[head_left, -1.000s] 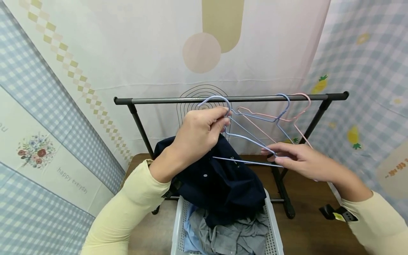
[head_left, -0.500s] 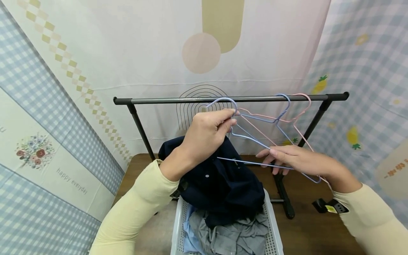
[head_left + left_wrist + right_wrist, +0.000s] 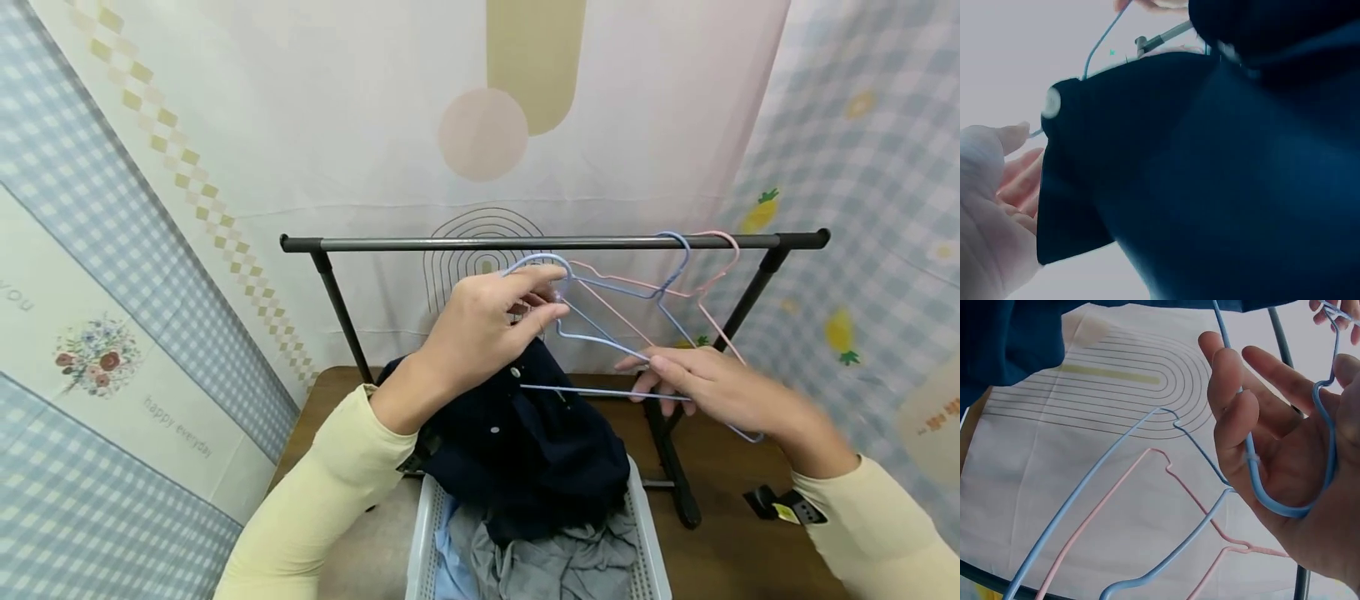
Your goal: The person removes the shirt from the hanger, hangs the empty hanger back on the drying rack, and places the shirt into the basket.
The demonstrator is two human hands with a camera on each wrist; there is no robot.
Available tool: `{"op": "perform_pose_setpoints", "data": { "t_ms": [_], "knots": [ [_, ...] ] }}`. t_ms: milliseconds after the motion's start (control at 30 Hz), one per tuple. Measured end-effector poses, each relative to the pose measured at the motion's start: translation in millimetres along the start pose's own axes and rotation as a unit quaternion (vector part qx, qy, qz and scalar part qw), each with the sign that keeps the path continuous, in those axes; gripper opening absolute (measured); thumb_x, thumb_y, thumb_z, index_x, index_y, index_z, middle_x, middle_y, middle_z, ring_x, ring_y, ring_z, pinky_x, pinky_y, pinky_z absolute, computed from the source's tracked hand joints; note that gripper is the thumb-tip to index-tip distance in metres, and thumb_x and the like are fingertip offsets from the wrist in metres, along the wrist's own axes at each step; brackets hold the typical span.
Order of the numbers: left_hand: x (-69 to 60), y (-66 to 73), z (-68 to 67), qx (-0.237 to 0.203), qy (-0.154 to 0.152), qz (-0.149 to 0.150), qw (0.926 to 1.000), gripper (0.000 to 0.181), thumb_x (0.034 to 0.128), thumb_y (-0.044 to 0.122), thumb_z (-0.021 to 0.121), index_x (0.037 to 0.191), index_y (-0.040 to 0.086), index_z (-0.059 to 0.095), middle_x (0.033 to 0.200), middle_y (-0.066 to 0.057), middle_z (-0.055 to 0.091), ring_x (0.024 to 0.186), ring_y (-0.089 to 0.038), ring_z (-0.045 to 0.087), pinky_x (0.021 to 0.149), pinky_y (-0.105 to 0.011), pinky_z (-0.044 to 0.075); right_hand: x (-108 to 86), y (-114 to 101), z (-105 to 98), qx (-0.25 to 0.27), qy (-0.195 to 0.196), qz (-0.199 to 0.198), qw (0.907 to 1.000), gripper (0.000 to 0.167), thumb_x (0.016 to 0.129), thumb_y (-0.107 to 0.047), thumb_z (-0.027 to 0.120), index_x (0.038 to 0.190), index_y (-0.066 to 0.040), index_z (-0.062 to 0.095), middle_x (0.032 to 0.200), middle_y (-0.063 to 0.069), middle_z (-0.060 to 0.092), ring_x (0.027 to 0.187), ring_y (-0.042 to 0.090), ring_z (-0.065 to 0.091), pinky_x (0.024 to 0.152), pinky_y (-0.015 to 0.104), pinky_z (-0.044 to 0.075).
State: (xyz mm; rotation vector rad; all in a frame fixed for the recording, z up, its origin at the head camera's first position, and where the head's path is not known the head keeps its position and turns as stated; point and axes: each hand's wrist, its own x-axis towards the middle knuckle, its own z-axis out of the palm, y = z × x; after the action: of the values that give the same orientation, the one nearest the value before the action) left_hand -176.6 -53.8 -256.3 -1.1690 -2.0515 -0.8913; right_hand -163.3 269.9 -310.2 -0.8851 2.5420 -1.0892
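A blue wire hanger (image 3: 600, 340) is held up in front of the rack, its left end hidden in a navy shirt (image 3: 525, 450) with pale buttons. My left hand (image 3: 483, 321) is at the hanger's hook and neck, index finger along the hook and thumb a little apart below. Farther right, my right hand (image 3: 712, 379) holds the hanger's right arm between thumb and fingers; its bent end lies across the palm (image 3: 1291, 456) in the right wrist view. Much of the left wrist view is filled by the shirt (image 3: 1166, 156), with the left fingers (image 3: 1022, 184) beside it.
A black clothes rack (image 3: 420, 244) spans the back. Another blue hanger (image 3: 678, 262) and a pink hanger (image 3: 723, 271) hang at its right end. Below stands a white basket (image 3: 423, 533) with grey clothes (image 3: 555, 567) and a light blue garment (image 3: 453, 558).
Both hands have shifted slightly right with the hanger. The right thumb has come onto the hanger's arm, with the fingers below it. The left thumb and index finger have spread apart at the neck.
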Motion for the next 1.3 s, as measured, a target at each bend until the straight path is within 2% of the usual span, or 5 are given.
{"op": "perform_pose_setpoints", "data": {
  "t_ms": [300,633,1000,1167,1300],
  "knots": [
    [-15.9,-19.7,-16.3,-0.026,-0.126,-0.038,0.9910,0.054,0.0916,0.032,0.080,0.137,0.008,0.065,0.132,-0.005,0.071,0.123,-0.016,0.066,0.107,-0.032,0.051,-8.2,6.7,-1.8,0.007,0.018,0.004,0.9998,0.043,0.116,-0.018,0.027,0.135,-0.014,0.065,0.107,0.005,0.077,0.072,0.017,0.068,0.054,0.032,0.053],
    [-40.8,-45.5,-23.0,-0.051,-0.258,-0.127,0.9565,0.045,0.0947,0.027,0.076,0.134,0.006,0.066,0.122,-0.003,0.074,0.110,-0.015,0.069,0.099,-0.038,0.056,-9.1,16.9,-4.1,0.030,0.017,-0.020,0.9992,0.044,0.115,-0.014,0.026,0.131,-0.009,0.066,0.104,0.005,0.078,0.073,0.020,0.069,0.053,0.034,0.055],
    [-64.0,-58.1,-45.2,-0.105,-0.182,-0.189,0.9592,0.049,0.0922,0.016,0.061,0.141,0.010,0.058,0.135,-0.005,0.067,0.129,-0.022,0.061,0.111,-0.045,0.048,-14.6,38.1,5.4,0.092,0.008,-0.066,0.9936,0.047,0.114,-0.007,0.021,0.128,0.005,0.065,0.105,0.011,0.077,0.070,0.021,0.068,0.051,0.035,0.055],
    [-73.1,-60.1,-61.9,-0.080,-0.233,-0.228,0.9419,0.054,0.0887,0.013,0.059,0.142,0.015,0.056,0.135,-0.002,0.066,0.123,-0.022,0.063,0.106,-0.046,0.049,-17.2,42.7,4.5,0.100,0.012,-0.073,0.9923,0.048,0.114,-0.006,0.020,0.128,0.005,0.065,0.105,0.008,0.078,0.069,0.022,0.068,0.051,0.035,0.055],
    [-80.8,-62.8,-62.5,-0.061,-0.248,-0.210,0.9438,0.044,0.0914,0.006,0.063,0.135,0.014,0.064,0.124,-0.003,0.071,0.098,-0.019,0.065,0.088,-0.038,0.053,-19.4,41.8,2.2,0.083,0.014,-0.075,0.9936,0.048,0.114,-0.005,0.021,0.128,0.002,0.067,0.106,0.008,0.078,0.070,0.019,0.069,0.052,0.034,0.055]
  ]
}}
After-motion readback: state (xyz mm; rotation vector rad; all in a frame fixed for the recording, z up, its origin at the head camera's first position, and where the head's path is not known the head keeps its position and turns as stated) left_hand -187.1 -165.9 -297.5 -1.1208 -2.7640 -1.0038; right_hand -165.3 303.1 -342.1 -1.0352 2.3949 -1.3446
